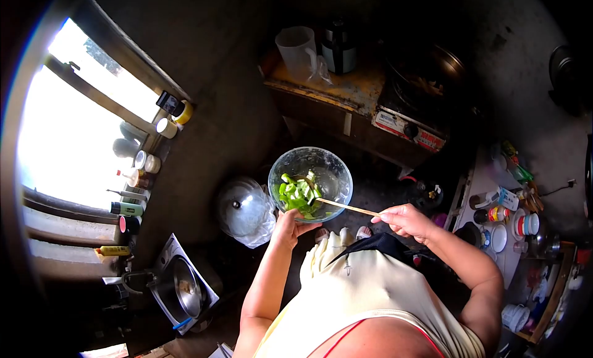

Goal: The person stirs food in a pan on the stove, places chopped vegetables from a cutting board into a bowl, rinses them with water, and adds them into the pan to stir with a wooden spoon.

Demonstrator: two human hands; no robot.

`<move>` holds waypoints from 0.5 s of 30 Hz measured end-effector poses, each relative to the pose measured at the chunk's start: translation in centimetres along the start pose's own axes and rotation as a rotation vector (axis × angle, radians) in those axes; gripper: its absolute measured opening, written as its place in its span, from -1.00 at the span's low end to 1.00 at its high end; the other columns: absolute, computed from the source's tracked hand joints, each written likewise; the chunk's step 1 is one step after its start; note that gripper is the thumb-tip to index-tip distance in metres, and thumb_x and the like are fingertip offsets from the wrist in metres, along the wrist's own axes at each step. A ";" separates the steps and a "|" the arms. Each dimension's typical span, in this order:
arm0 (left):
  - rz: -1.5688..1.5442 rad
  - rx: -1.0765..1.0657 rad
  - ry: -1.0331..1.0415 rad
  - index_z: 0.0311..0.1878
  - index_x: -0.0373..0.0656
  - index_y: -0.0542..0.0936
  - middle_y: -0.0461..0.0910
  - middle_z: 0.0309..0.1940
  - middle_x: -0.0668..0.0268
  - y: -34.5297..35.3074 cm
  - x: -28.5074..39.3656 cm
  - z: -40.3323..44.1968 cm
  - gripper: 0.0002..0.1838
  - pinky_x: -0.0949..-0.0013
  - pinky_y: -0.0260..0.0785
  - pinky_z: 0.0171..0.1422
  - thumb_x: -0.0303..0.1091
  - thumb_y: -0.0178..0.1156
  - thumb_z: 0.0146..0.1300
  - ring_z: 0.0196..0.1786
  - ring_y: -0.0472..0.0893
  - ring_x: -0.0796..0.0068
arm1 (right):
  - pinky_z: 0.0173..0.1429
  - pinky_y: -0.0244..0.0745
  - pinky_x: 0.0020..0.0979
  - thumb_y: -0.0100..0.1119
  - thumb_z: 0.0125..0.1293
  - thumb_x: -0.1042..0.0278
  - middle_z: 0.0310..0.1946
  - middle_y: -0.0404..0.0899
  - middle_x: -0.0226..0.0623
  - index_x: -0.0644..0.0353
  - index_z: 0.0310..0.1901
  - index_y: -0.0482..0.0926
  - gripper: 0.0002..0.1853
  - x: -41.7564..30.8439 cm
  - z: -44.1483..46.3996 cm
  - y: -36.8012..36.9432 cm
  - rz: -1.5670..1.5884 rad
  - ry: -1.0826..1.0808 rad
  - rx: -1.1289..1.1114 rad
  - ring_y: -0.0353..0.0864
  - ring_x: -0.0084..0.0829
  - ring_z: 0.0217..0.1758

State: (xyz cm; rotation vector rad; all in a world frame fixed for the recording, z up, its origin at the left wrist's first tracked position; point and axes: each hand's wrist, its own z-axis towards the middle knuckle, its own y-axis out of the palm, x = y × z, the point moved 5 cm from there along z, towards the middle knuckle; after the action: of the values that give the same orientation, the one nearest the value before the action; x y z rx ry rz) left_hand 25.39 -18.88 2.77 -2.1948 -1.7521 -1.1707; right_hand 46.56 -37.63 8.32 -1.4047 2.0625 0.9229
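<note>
A clear glass bowl is held up in front of my body, tilted slightly. Cut green vegetable pieces lie together in its left half. My left hand grips the bowl from below at its near left edge, with the thumb by the rim. In my right hand are pale wooden chopsticks, pinched between thumb and fingers. Their far tips reach over the rim to the green pieces. Whether one or both sticks show is hard to make out.
A wooden cabinet bears a plastic pitcher and a gas stove. A sink is at lower left, a large round lid beside the bowl. Bottles and jars line the windowsill; dishes fill a shelf on the right.
</note>
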 end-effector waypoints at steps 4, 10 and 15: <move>-0.052 -0.029 -0.007 0.11 -0.53 0.22 0.42 0.01 -0.19 0.2 0.0 0.0 -0.58 0.00 0.58 -0.03 -0.54 -0.19 0.17 -0.04 0.56 -0.14 | -0.66 -0.19 -0.71 0.01 0.37 0.27 -0.69 0.08 -0.71 0.32 -0.03 0.55 -0.70 -0.4 -0.2 -0.4 0.005 -0.003 0.010 -0.07 -0.83 -0.70; -0.071 -0.041 -0.015 0.06 -0.56 0.23 0.42 -0.03 -0.20 0.4 0.3 -0.2 -0.57 0.02 0.58 -0.04 -0.57 -0.15 0.09 -0.07 0.57 -0.16 | -0.65 -0.19 -0.72 0.01 0.38 0.24 -0.69 0.08 -0.72 0.33 -0.04 0.55 -0.68 -1.0 -0.9 -1.1 0.046 -0.013 0.031 -0.09 -0.84 -0.69; -0.063 -0.024 0.017 0.00 -0.48 0.22 0.43 -0.09 -0.17 1.3 0.9 -0.8 -0.59 0.01 0.58 -0.03 -0.59 -0.11 0.01 -0.10 0.57 -0.17 | -0.65 -0.18 -0.74 0.01 0.38 0.24 -0.70 0.07 -0.73 0.33 -0.05 0.55 -0.69 -2.1 -1.9 -1.7 0.083 -0.063 0.071 -0.09 -0.86 -0.70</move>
State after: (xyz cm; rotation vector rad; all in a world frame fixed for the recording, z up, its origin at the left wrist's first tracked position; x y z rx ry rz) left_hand 26.16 -19.00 4.42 -2.1512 -1.8224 -1.2269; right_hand 48.84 -38.20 10.65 -1.2461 2.0991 0.9066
